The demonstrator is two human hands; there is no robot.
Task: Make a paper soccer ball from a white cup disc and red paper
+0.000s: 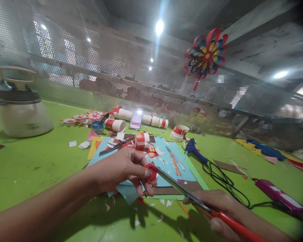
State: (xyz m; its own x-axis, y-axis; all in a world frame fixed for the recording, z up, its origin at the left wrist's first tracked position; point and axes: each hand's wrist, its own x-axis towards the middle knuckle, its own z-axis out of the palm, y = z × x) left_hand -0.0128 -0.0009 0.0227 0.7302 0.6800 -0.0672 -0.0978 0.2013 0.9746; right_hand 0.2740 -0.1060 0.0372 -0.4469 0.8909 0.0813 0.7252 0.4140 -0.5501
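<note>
My left hand (128,169) pinches a small piece of red paper (152,172) between thumb and fingers. From the lower right, my right hand (219,208) grips a pair of scissors (183,190) with red handles. Their long blades point up and left, with the tips at the red paper. Below both hands lie light blue sheets (138,186) scattered with small paper scraps. Just beyond my left hand stands a red and white paper ring (141,139). A red and gold cut piece (152,152) lies beside it on the blue paper.
A blue glue gun (197,151) with a coiled black cord lies to the right, near a purple power strip (280,196). Red and white tubes (115,125) and a blue jar (97,127) stand behind. A large white jug (25,114) is at left.
</note>
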